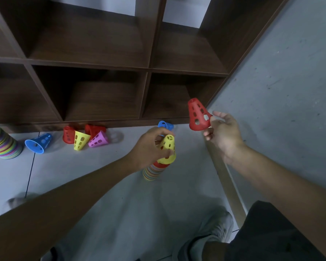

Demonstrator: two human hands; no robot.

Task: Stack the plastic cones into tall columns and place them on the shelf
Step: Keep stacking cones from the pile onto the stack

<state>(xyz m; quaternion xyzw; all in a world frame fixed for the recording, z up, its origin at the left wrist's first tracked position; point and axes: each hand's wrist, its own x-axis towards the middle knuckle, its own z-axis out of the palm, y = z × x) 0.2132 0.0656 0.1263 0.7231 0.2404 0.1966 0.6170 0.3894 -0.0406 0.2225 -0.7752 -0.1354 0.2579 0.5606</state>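
Note:
A tall column of stacked multicoloured cones (152, 172) stands on the floor, topped by a yellow cone (167, 149). My left hand (151, 146) grips that yellow cone near its tip. Up and to the right, my right hand (222, 132) holds a red perforated cone (198, 116) by its rim, narrow end up. Loose cones lie along the shelf base: a blue one (38, 143), a red one (68, 134), a yellow one (80, 140), a pink one (98, 141), another red (93, 129) and a blue one (166, 125) behind my left hand.
A dark wooden cubby shelf (147, 69) with open compartments fills the upper view. A second stacked column of cones (2, 143) stands at the far left. A grey wall (290, 72) and its skirting run along the right. My legs are at the bottom.

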